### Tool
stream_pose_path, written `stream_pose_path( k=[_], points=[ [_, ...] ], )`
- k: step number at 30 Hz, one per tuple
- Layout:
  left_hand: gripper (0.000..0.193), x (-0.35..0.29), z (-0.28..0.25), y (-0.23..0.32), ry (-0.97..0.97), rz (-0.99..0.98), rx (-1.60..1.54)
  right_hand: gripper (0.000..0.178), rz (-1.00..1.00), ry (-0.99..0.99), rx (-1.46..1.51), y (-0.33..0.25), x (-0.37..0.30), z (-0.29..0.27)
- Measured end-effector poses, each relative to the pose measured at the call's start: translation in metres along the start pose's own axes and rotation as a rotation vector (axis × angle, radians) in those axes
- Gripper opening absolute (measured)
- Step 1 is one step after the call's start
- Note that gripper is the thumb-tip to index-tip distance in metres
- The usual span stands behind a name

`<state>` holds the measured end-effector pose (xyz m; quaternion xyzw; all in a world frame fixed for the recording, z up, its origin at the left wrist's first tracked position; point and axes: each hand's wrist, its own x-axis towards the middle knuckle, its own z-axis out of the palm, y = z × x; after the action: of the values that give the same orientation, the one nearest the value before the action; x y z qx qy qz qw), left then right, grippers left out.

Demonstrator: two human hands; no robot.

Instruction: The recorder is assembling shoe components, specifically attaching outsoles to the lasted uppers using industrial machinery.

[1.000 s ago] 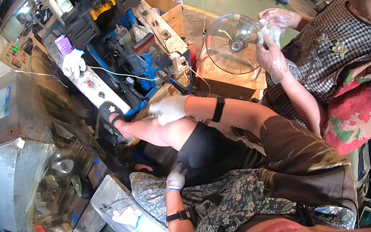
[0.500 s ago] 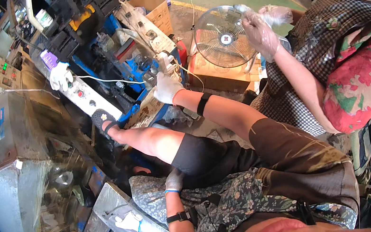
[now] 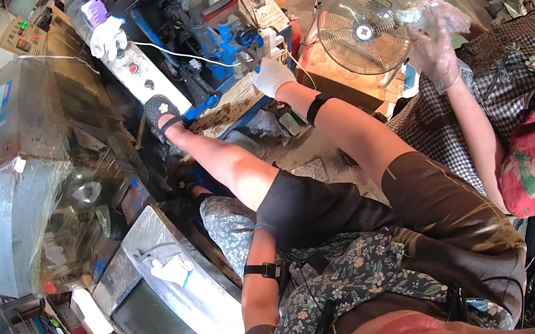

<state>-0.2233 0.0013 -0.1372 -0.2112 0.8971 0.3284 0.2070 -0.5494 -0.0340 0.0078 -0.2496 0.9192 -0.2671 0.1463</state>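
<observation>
My right hand (image 3: 273,77), in a white knit glove, rests at the near corner of a blue and black machine (image 3: 230,31). Its fingers are curled around or against something too small to make out. A white box-like fitting (image 3: 272,41) with a cable is just above that hand. On the left, my forearm (image 3: 261,297) with a black wrist strap reaches behind my thigh. Only the blue glove cuff (image 3: 260,227) shows there; the left hand itself is hidden. My foot in a dark shoe (image 3: 162,112) is against the machine's white panel (image 3: 154,80).
A round fan (image 3: 363,29) stands on a cardboard box (image 3: 351,78). Beside it at the right is another person's plastic-gloved hand (image 3: 438,58). White gloves (image 3: 108,39) hang on the panel near a red button. Another glove (image 3: 172,271) lies on a metal surface (image 3: 217,313) at left.
The whole view has shifted, so the machine sits higher and further right. My left hand has slid out of sight behind my thigh. My right hand stays at the machine's corner.
</observation>
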Motion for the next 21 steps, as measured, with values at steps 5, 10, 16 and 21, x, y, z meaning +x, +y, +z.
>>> stream_pose_path(
  k=[5, 10, 16, 21],
  points=[
    [0.036, -0.012, 0.004, 0.002, 0.019, -0.014, 0.0, 0.045, -0.029, 0.03, -0.047, -0.003, 0.001, -0.001],
    [0.037, -0.023, 0.009, 0.001, 0.029, -0.034, -0.006, 0.047, 0.003, 0.005, -0.027, -0.004, 0.004, -0.002],
    [0.037, -0.033, 0.014, -0.001, 0.037, -0.043, 0.006, 0.043, -0.018, 0.037, -0.059, -0.004, 0.006, 0.0],
    [0.037, -0.035, 0.019, 0.001, 0.041, -0.039, 0.009, 0.044, 0.014, 0.022, -0.097, -0.006, 0.007, -0.002]
  ],
)
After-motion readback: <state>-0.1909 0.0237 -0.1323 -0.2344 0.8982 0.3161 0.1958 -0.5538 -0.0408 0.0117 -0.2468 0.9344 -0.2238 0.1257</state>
